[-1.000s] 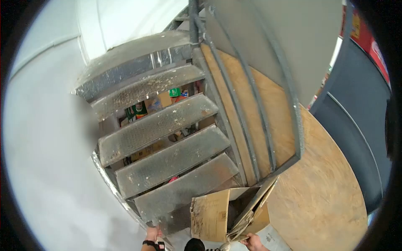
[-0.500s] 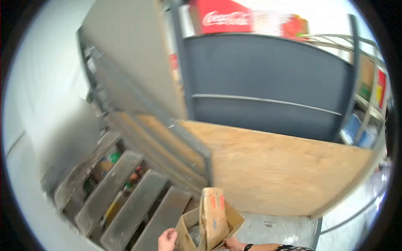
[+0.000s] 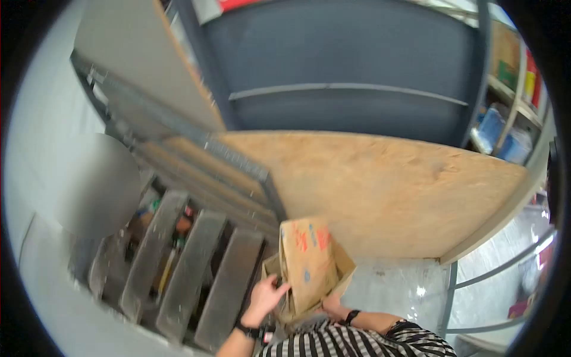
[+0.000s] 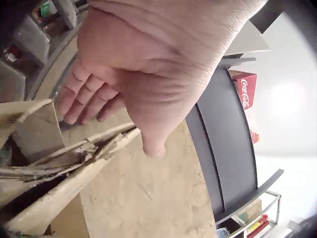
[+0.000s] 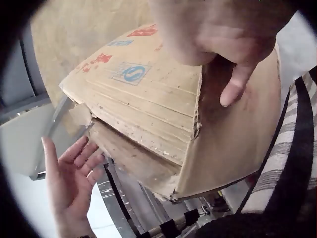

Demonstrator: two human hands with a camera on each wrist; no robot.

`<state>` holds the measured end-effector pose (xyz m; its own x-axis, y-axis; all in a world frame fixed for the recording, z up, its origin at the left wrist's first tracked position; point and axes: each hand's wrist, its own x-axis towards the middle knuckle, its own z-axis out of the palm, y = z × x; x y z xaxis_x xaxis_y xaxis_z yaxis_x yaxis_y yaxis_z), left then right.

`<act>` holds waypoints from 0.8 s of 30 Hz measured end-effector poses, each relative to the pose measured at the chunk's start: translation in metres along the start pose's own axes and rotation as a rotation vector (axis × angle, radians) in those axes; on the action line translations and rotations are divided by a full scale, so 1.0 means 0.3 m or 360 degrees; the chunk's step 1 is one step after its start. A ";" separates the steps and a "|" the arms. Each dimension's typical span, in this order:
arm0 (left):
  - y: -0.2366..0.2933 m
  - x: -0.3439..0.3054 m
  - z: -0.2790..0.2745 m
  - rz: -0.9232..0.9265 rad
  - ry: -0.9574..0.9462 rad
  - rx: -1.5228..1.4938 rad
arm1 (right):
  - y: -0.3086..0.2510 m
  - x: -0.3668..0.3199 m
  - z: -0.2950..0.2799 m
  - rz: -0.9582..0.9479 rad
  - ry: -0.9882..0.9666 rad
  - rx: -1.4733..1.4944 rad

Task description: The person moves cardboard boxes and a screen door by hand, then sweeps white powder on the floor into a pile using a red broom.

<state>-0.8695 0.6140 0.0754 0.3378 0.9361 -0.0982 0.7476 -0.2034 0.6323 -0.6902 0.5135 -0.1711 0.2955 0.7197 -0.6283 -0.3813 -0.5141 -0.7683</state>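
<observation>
A worn cardboard box [image 3: 309,262] with red and blue print stands upright against my body. Its torn, layered flap edge [image 4: 84,158] shows in the left wrist view. My right hand [image 3: 336,306] grips the box's near right edge; in the right wrist view its thumb lies over the cardboard and the other fingers are mostly hidden. My left hand [image 3: 267,294] is beside the box's left side, palm toward the box. Its fingers [image 4: 84,101] are loosely extended, holding nothing, close over the open flaps.
Metal stair treads [image 3: 229,288] descend on the left, with packages visible between them. A plywood panel [image 3: 380,190] and a dark grey panel [image 3: 351,65] stand ahead. Shelving with goods [image 3: 511,113] is at the right, above a grey rail [image 3: 499,279].
The view has swung right from the stairs to the plywood panel. The box has turned so its printed face shows. My left hand has come from the stair side up to the box.
</observation>
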 end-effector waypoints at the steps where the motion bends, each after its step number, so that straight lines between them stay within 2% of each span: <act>1: 0.004 0.012 0.017 0.0012 -0.0027 0.0090 | -0.123 -0.090 0.019 0.0114 0.0054 -0.0023; 2: 0.000 0.021 0.045 0.0077 0.0064 0.0154 | -0.154 -0.121 0.019 0.0131 0.0063 -0.0100; 6: 0.008 0.062 0.080 -0.0247 -0.0202 0.0160 | -0.082 -0.051 -0.004 0.0297 0.0033 -0.0141; 8: -0.037 0.075 0.111 -0.0275 -0.0108 0.0119 | -0.001 -0.002 -0.018 0.0138 0.0001 -0.0291; 9: -0.053 0.086 0.120 -0.0306 -0.0127 0.0120 | 0.068 0.052 -0.030 0.0172 -0.0006 -0.0300; 11: -0.078 0.103 0.129 -0.0457 -0.0160 0.0105 | 0.206 0.130 -0.052 -0.0007 0.0066 -0.0566; 12: -0.069 0.111 0.121 -0.0539 -0.0199 0.0097 | 0.162 0.084 -0.034 0.0011 0.0058 -0.0581; 13: -0.069 0.108 0.127 -0.0558 -0.0200 0.0090 | 0.044 0.005 0.004 0.0128 0.0071 -0.0352; 14: -0.071 0.105 0.135 -0.0464 -0.0049 0.0181 | -0.018 -0.039 0.033 0.0243 0.0085 -0.0122; 16: -0.074 0.087 0.149 -0.0266 0.0287 0.0323 | 0.012 -0.033 0.041 0.0264 0.0012 -0.0039; 17: -0.081 0.093 0.158 -0.0290 0.0286 0.0325 | 0.003 -0.031 0.043 0.0271 -0.0056 0.0060; 19: -0.114 0.104 0.157 -0.0328 0.0648 0.0140 | -0.009 -0.040 0.078 0.0274 0.0032 0.0014; 21: -0.135 0.116 0.142 -0.0421 0.0595 0.0034 | -0.011 -0.048 0.096 0.0286 0.0128 -0.0029; 23: -0.158 0.135 0.128 -0.0428 0.0206 0.0139 | -0.023 -0.056 0.110 0.0274 0.0042 0.0003; 24: -0.186 0.150 0.147 -0.0379 0.0282 0.0167 | -0.033 -0.057 0.117 0.0287 0.0050 0.0001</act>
<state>-0.8708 0.6549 0.0017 0.0479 0.9945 -0.0927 0.8517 0.0079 0.5240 -0.7224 0.5226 -0.1484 0.2497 0.6010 -0.7593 -0.4309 -0.6332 -0.6429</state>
